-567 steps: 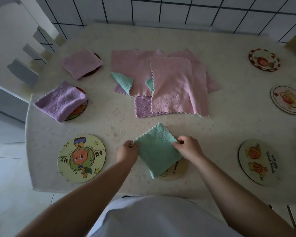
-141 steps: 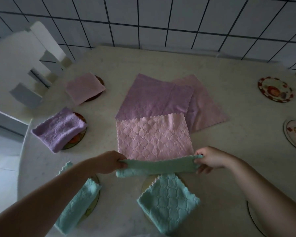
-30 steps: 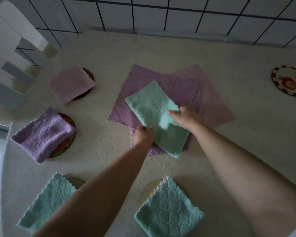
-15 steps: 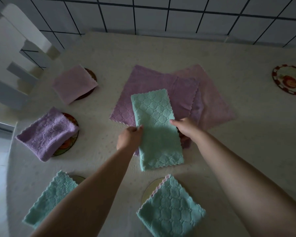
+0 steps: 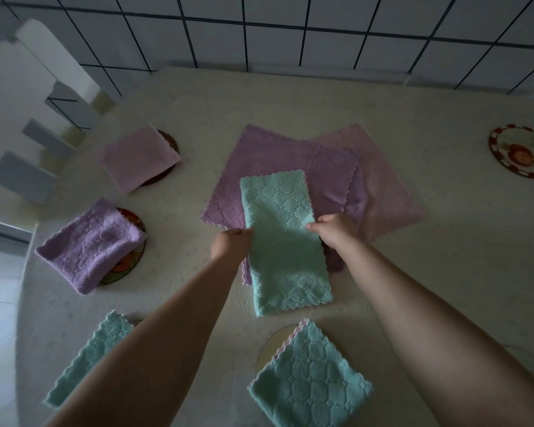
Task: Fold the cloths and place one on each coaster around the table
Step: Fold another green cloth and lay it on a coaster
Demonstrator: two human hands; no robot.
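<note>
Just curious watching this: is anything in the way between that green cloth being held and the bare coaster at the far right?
Nothing visible. Both hands, left hand and right hand, grip the half-folded green cloth; only bare table lies toward the red-rimmed coaster.

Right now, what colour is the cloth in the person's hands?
Mint green with a quilted diamond pattern: the cloth, seen clearly in the head view.

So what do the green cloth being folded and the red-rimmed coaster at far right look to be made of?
The green cloth looks like soft microfibre or fleece: matte, with an embossed quilted diamond pattern and scalloped edges, bending limply between the left hand and right hand. The red-rimmed coaster seems a thin rigid printed disc, lying flat; whether card, cork or wood can't be told.
</note>
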